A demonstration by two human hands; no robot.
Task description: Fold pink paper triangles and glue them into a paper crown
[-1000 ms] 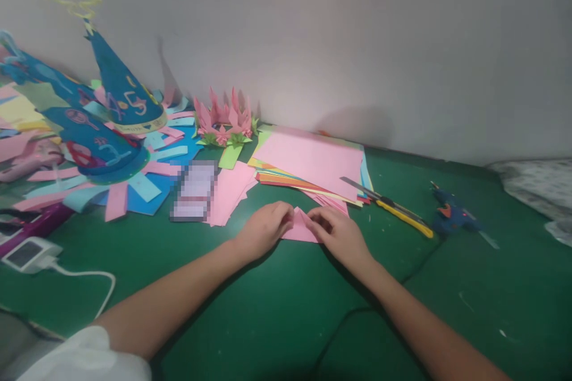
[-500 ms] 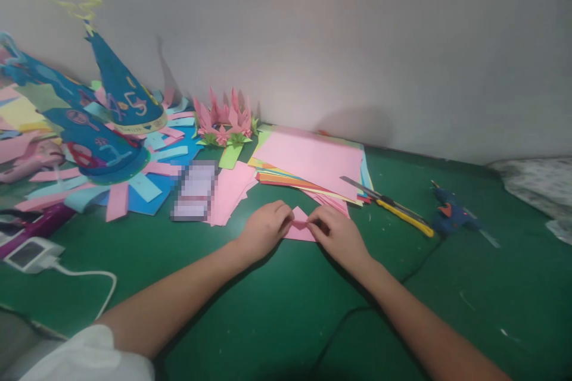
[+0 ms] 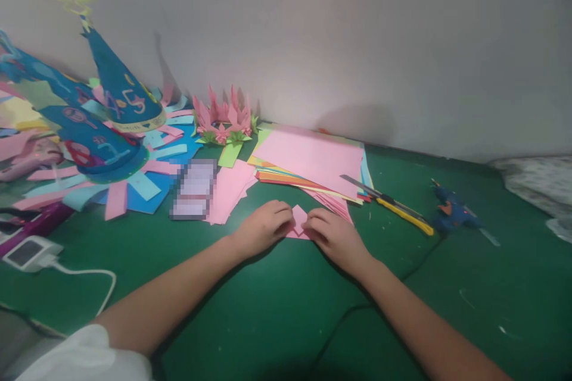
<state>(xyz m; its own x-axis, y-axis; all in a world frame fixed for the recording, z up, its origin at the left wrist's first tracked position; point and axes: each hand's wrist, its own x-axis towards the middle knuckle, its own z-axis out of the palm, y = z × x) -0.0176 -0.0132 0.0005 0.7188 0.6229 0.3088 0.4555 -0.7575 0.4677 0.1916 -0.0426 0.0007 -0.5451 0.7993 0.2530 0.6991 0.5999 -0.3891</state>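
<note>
A tall blue cone-shaped hat (image 3: 114, 77) with a pale yellow band (image 3: 139, 127) stands left of a spiky pink-and-green paper crown (image 3: 233, 116). A white, dark-screened device (image 3: 34, 254) trails a white cable (image 3: 87, 273); a yellow-handled utility knife (image 3: 400, 212) lies beside a dark blue glue gun (image 3: 454, 214).

There are two hands (image 3: 263, 226) (image 3: 337, 237), one cutter (image 3: 404, 215), one crown (image 3: 223, 122).

This looks like a papercraft workspace: a green desk (image 3: 250, 309) against a plain wall (image 3: 424, 41) carries stacked coloured paper (image 3: 313, 153), a yellow utility knife (image 3: 404, 215), a blue glue gun (image 3: 454, 212) and decorated cone hats (image 3: 118, 80).
</note>
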